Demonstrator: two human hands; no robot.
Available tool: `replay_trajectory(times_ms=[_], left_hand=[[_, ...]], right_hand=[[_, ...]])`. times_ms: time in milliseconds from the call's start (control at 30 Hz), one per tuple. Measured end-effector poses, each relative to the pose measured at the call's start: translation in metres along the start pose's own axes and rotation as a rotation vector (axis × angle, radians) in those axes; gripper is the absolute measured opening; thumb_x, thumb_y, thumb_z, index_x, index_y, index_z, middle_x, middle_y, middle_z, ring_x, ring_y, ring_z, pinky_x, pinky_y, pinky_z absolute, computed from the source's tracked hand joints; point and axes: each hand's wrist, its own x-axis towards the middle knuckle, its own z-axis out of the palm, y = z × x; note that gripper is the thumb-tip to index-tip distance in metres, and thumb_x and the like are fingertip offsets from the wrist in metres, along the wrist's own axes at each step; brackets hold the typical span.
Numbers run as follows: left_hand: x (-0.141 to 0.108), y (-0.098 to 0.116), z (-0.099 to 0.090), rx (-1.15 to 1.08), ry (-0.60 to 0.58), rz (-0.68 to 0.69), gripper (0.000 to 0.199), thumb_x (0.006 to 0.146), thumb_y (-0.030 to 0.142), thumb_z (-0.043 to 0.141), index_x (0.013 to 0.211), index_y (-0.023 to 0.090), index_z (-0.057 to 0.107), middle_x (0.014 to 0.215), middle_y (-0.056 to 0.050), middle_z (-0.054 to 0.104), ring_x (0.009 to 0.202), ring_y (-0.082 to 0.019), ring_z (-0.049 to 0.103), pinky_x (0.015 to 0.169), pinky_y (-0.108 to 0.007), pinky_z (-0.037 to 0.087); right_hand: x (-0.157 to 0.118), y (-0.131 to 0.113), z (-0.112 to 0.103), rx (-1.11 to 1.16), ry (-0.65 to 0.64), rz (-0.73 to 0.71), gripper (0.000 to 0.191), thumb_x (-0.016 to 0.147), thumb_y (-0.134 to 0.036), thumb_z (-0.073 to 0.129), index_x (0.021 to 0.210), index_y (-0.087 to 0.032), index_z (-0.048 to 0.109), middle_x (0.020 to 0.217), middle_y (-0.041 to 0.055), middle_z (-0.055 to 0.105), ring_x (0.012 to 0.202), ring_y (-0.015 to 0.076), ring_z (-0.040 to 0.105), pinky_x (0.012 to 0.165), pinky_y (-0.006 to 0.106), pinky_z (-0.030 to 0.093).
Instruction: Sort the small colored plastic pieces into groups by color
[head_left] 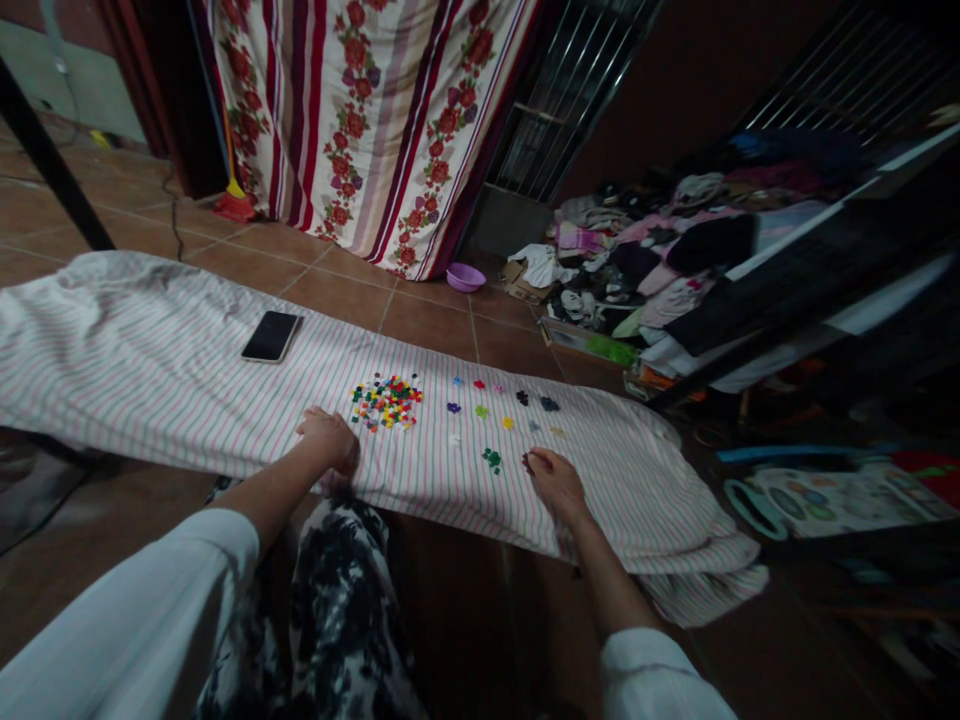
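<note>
My left hand point(330, 440) rests on the striped cloth point(315, 380) at its near edge, fingers loosely spread, just left of a mixed pile of tiny coloured pieces point(386, 402). Further right, my right hand point(556, 482) has its thumb and fingertips pinched together at some small dark brown pieces point(527, 463). Beside it lies a little group of dark green pieces point(491, 459). Other single-colour groups spread behind: yellow pieces point(508, 423), grey pieces point(534, 426), lime green pieces point(481, 411), purple pieces point(453, 407), black pieces point(523, 398) and red pieces point(478, 384).
A phone point(271, 337) lies on the cloth at left. Beyond, on the tiled floor, are a purple basin point(465, 277), a red broom point(235, 203) and a heap of clothes point(645, 240). A floral curtain point(375, 120) hangs behind. Dark metal bars stand at both sides.
</note>
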Motion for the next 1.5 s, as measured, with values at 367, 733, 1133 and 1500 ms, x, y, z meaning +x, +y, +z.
replay_trajectory(times_ms=[367,733,1133,1500], left_hand=[[-0.009,0.012,-0.014,0.12,-0.106,-0.088,0.107,0.049,0.036,0.077,0.143,0.004,0.038,0.147,-0.037,0.03,0.135,-0.051,0.032,0.091,-0.053,0.046],[-0.015,0.011,-0.017,0.083,-0.074,-0.066,0.102,0.049,0.031,0.075,0.141,0.001,0.041,0.147,-0.037,0.031,0.135,-0.052,0.034,0.092,-0.056,0.046],[-0.013,0.013,-0.019,0.038,-0.111,-0.085,0.113,0.045,0.026,0.078,0.145,-0.001,0.033,0.149,-0.039,0.023,0.138,-0.054,0.025,0.097,-0.059,0.043],[-0.013,0.014,-0.017,0.075,-0.077,-0.089,0.109,0.046,0.03,0.079,0.143,0.004,0.038,0.148,-0.036,0.031,0.137,-0.052,0.028,0.093,-0.055,0.047]], right_hand=[[-0.001,0.009,0.003,-0.054,-0.016,-0.175,0.044,0.077,-0.049,0.053,0.105,-0.018,0.066,0.108,0.0117,0.069,0.103,0.0262,0.062,0.097,0.043,0.043],[0.0,0.009,0.004,-0.006,-0.025,-0.285,0.036,0.077,-0.046,0.054,0.1,-0.022,0.069,0.105,0.009,0.069,0.1,0.0252,0.062,0.096,0.045,0.042],[-0.001,0.008,0.009,0.053,0.061,-0.265,0.037,0.075,-0.05,0.054,0.088,-0.021,0.071,0.093,0.0103,0.069,0.091,0.0251,0.061,0.09,0.043,0.046],[0.0,-0.001,0.007,0.071,0.06,-0.228,0.045,0.072,-0.055,0.054,0.094,-0.02,0.071,0.094,0.0105,0.069,0.09,0.0261,0.062,0.091,0.044,0.047]])
